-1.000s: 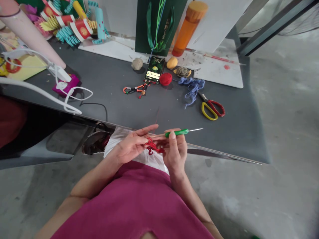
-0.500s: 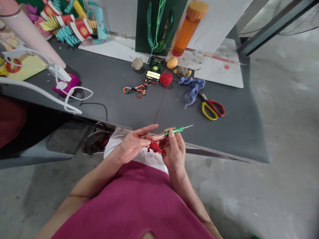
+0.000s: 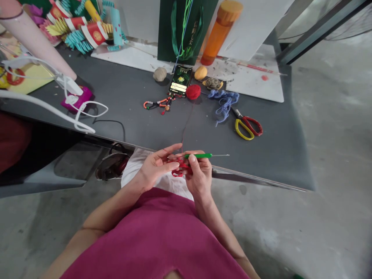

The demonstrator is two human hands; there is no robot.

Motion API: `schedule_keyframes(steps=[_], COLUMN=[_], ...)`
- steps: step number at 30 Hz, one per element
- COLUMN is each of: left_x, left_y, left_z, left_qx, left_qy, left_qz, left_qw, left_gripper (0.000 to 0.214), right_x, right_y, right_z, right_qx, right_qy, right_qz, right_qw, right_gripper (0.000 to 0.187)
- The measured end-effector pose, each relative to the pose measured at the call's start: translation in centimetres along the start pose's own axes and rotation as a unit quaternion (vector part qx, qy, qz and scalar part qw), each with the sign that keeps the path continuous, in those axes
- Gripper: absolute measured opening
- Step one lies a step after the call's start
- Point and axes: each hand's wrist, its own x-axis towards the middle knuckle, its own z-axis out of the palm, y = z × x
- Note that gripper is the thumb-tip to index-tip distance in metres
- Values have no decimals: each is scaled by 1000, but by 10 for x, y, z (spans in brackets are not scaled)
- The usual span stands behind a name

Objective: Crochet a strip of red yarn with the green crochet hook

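My right hand (image 3: 199,174) is shut on a crochet hook (image 3: 198,155) with a green handle, whose thin metal shaft points right over the table. My left hand (image 3: 157,164) pinches a small red crocheted piece (image 3: 181,167) between thumb and fingers, close to the hook's other end. The piece sits between my two hands, partly hidden by my fingers. A thin red yarn (image 3: 186,126) runs from it across the grey table (image 3: 136,124) to a red yarn ball (image 3: 193,92).
On the table lie a smartphone (image 3: 180,80), a beaded strap (image 3: 159,104), blue yarn (image 3: 223,102) and yellow-and-red scissors (image 3: 247,128). Paper crafts (image 3: 87,33), an orange bottle (image 3: 219,33) and a dark green bag (image 3: 180,31) stand at the back. White cables lie at left.
The hook has swung from slanting up-right to nearly level, and its tip has moved slightly right. My hands have drawn closer together around the red piece.
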Motion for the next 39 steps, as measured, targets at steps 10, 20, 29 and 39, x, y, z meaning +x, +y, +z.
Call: schedule_keyframes(steps=[10, 20, 29, 39], left_x=[-4, 0, 5, -5], left_y=[12, 11, 7, 17], left_z=[0, -2, -8, 2], left_qx=[80, 56, 97, 143], left_qy=[38, 29, 0, -13], left_qz=[53, 57, 103, 174], left_qw=[995, 996, 990, 974], left_gripper=[74, 93, 74, 66], right_x=[2, 4, 2, 5], right_y=[-10, -5, -10, -7], right_z=[0, -6, -3, -7], right_qx=[-33, -96, -106, -102], right_qy=[-20, -27, -107, -278], right_qz=[21, -34, -27, 99], right_qw=[999, 994, 988, 950], right_gripper=[25, 25, 22, 51])
